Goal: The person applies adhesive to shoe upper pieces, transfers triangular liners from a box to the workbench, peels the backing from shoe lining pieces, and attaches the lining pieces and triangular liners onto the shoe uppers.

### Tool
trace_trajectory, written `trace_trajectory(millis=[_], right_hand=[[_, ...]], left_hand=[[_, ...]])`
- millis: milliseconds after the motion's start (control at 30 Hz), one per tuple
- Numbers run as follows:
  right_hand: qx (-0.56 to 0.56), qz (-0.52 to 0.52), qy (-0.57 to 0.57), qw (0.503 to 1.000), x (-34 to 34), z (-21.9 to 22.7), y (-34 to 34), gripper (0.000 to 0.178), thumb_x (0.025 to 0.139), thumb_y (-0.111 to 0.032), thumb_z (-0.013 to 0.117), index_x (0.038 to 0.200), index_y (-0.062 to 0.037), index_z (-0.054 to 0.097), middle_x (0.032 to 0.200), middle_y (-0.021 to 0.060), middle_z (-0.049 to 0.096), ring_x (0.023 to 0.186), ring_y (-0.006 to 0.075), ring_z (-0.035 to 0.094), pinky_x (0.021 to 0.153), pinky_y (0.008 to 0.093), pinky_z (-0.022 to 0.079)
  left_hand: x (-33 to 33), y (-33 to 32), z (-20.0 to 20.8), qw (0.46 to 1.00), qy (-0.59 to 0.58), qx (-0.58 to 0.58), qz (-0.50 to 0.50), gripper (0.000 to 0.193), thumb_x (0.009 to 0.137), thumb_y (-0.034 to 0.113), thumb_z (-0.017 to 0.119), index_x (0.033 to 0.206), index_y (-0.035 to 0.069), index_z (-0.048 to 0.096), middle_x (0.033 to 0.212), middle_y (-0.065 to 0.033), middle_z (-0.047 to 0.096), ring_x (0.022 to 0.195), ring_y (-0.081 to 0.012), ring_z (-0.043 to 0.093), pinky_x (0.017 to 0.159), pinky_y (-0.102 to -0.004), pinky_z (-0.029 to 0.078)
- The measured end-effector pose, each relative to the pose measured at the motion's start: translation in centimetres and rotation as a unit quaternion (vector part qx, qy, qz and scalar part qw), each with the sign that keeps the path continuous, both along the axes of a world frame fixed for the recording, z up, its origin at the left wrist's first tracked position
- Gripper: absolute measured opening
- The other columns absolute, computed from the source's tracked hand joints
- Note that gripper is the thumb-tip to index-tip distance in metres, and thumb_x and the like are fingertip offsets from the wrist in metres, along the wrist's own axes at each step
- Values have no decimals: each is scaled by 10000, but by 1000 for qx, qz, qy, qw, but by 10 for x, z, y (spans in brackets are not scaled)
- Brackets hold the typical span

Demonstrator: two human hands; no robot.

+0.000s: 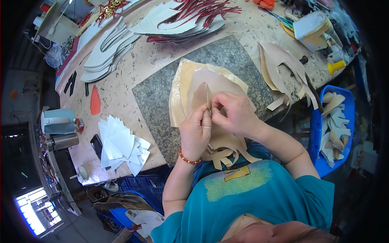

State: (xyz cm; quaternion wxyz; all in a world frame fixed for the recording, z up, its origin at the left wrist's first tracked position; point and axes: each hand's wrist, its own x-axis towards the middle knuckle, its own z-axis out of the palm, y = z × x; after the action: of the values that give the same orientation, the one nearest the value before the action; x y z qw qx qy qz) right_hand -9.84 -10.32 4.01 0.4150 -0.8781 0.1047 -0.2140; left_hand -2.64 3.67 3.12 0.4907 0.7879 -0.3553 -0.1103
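One worktable [154, 56], bearing a mottled stone slab [152, 109]. At the far side, untouched, a pile of red-strapped white panels [174, 24]. Across the slab, layered beige sheets [223, 83]; over these, one folded brownish-beige panel [199, 95], seemingly midway through working. Pinches this panel's raised edge between closed thumb and fingers of the left hand [192, 133]; bunches fingers of the right hand [235, 111] together on the same edge. Cannot tell finished stretches from unfinished.
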Motion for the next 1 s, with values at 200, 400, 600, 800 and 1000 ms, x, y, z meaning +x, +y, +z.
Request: trace_trajectory(millis=[200, 400, 600, 800, 1000], right_hand=[[133, 14, 23, 991, -3, -1, -1, 104, 756, -78, 646, 785, -11, 572, 715, 106, 612, 629, 239, 621, 596, 329, 490], [10, 1, 3, 1000, -4, -3, 0, 86, 782, -71, 620, 806, -13, 560, 720, 89, 602, 658, 194, 618, 605, 320, 477], [186, -11, -7, 982, -13, -8, -21, 88, 805, -91, 569, 802, -29, 507, 654, 32, 530, 583, 111, 521, 542, 282, 423], [221, 53, 148, 963, -1, -19, -91, 66, 821, -70, 548, 830, -39, 491, 691, -34, 488, 628, 39, 439, 566, 218, 385], [152, 64, 182, 969, 17, -11, -79, 170, 835, -114, 591, 965, -16, 542, 727, 7, 537, 684, 72, 518, 623, 227, 434]], left_hand=[[-4, 0, -5, 1000, -25, -12, 7, 188, 912, 88, 558, 1068, 8, 625, 927, -169, 649, 803, -316, 650, 707, -358, 514], [-4, -4, -2, 999, -36, -10, -9, 188, 914, 93, 554, 1070, 9, 617, 906, -157, 647, 793, -264, 661, 697, -344, 515], [17, 35, -38, 936, 282, -200, 69, 233, 964, 126, 465, 1116, -14, 573, 980, -106, 643, 904, -179, 633, 751, -323, 521], [43, 101, -25, 864, 326, -337, 184, 359, 981, 203, 412, 1212, -64, 478, 1131, -171, 600, 991, -244, 622, 877, -363, 512], [26, 129, -16, 852, 350, -336, 196, 447, 972, 273, 421, 1283, -47, 438, 1188, -171, 580, 1089, -262, 587, 949, -380, 473]])
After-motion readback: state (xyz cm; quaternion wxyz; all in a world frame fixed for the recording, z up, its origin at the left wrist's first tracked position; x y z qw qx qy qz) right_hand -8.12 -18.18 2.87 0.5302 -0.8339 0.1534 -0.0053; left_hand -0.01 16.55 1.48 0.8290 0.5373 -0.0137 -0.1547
